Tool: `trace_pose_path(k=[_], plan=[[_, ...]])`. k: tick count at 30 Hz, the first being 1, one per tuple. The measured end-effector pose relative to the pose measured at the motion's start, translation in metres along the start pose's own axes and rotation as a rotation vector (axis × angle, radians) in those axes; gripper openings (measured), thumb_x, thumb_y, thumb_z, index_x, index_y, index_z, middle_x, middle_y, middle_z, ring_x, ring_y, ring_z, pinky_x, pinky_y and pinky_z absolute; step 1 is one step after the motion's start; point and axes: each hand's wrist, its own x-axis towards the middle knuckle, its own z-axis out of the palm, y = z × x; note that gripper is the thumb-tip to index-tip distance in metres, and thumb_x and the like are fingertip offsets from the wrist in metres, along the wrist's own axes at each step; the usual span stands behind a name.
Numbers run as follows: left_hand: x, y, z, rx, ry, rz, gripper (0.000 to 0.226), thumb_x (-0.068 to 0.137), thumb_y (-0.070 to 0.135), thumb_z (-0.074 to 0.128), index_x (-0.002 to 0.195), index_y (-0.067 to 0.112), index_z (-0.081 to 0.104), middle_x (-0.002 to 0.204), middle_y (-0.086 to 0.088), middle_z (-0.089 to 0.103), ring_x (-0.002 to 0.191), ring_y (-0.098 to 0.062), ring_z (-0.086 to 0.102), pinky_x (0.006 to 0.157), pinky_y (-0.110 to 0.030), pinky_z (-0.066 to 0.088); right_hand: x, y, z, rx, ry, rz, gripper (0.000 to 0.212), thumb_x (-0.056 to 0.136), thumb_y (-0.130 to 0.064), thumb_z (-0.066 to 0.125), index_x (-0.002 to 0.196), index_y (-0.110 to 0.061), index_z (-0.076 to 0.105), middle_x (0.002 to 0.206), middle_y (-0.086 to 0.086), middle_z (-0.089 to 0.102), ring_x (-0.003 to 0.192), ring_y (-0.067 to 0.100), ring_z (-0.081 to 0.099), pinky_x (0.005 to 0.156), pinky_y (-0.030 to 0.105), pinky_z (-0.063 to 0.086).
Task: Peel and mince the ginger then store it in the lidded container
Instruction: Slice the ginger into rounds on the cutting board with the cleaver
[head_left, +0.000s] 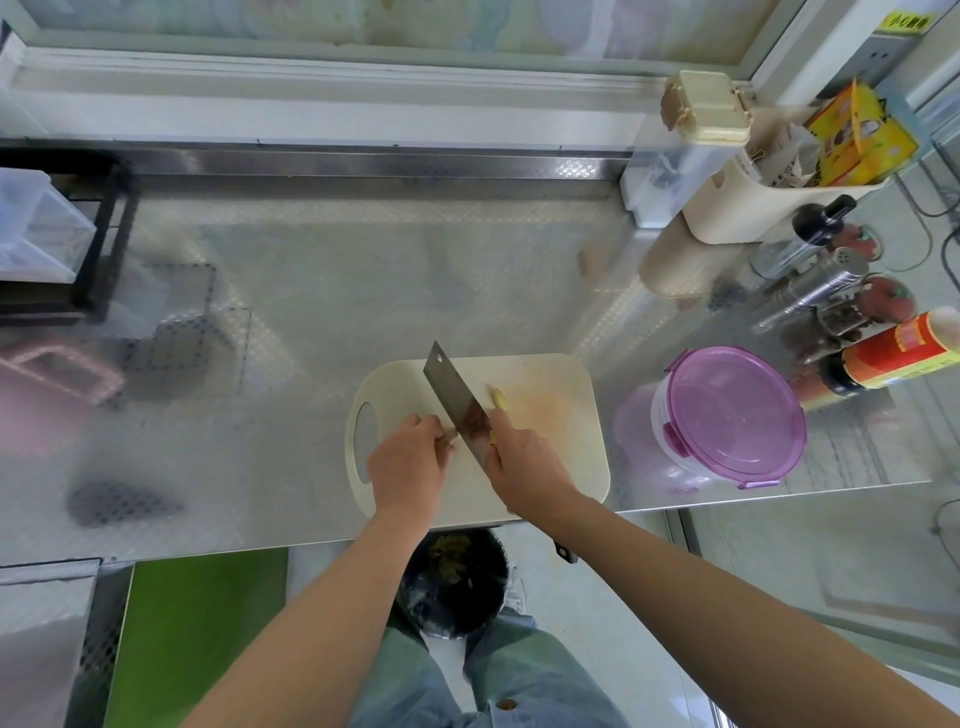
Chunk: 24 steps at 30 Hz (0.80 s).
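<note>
Grips the broad steel cleaver (457, 400) in the right hand (524, 460), fingers wrapped round its handle, blade slanting across the cream plastic cutting board (571, 457). Pinches a small ginger piece (450, 439) in the curled left hand (410, 460), against the blade's left side. Just right of the board: clear round tub with purple clip-on lid (732, 415), lid on.

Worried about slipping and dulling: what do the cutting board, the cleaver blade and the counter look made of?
Cutting board: likely matte cream plastic, going by its moulded handle hole. Cleaver blade: bare steel, dull grey sheen. Counter: seemingly embossed stainless steel, reflective and patterned.
</note>
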Motion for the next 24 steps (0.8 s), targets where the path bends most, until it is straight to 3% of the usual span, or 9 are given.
trace_pose_path(k=[5,8,10,13,17,24], plan=[[0.0,0.002,-0.001,0.011,0.0,0.003,0.01,0.088,0.026,0.064,0.086,0.016,0.066,0.083,0.0,0.059,0.065,-0.024,0.056,0.05,-0.027,0.028,0.001,-0.004,0.002,0.027,-0.013,0.019,0.028,0.097,-0.012,0.038,0.124,-0.005,0.036,0.071,0.011,0.051,0.062,0.032,0.047,0.055,0.035,0.034],[0.0,0.003,-0.001,0.016,0.007,0.02,0.011,0.087,0.024,0.067,0.083,0.014,0.066,0.08,-0.002,0.059,0.058,-0.021,0.046,0.048,-0.025,0.021,0.004,-0.008,0.002,0.024,-0.044,0.02,0.009,0.098,-0.013,0.038,0.105,-0.011,0.034,0.074,0.011,0.051,0.063,0.032,0.047,0.055,0.034,0.033],[0.0,0.003,-0.001,0.018,0.008,0.021,0.011,0.086,0.024,0.068,0.083,0.013,0.066,0.08,-0.002,0.059,0.057,-0.02,0.042,0.046,-0.024,0.016,0.006,-0.011,0.002,0.016,-0.054,0.008,0.009,0.098,-0.013,0.037,0.098,-0.015,0.028,0.075,0.011,0.051,0.063,0.033,0.047,0.055,0.034,0.033],[0.0,0.003,-0.001,0.024,0.005,0.013,0.012,0.088,0.026,0.065,0.085,0.014,0.066,0.081,-0.001,0.059,0.058,-0.02,0.043,0.046,-0.025,0.015,0.006,-0.012,0.004,-0.017,-0.05,0.012,0.008,0.099,-0.013,0.037,0.106,-0.011,0.033,0.076,0.011,0.051,0.063,0.033,0.047,0.055,0.034,0.032],[0.001,0.003,-0.002,0.04,-0.027,0.009,0.013,0.09,0.027,0.062,0.088,0.015,0.066,0.085,0.0,0.059,0.064,-0.025,0.054,0.047,-0.026,0.02,0.006,-0.014,0.011,-0.075,-0.05,0.059,0.026,0.098,-0.01,0.036,0.124,-0.009,0.033,0.087,0.013,0.062,0.067,0.031,0.05,0.058,0.036,0.035],[0.002,0.004,-0.002,0.063,-0.045,-0.008,0.014,0.091,0.03,0.06,0.093,0.018,0.066,0.09,0.0,0.06,0.072,-0.025,0.06,0.052,-0.028,0.028,0.006,-0.015,0.002,-0.119,-0.07,0.026,0.02,0.098,-0.007,0.034,0.117,-0.012,0.034,0.075,0.004,0.047,0.063,0.028,0.046,0.057,0.035,0.032]])
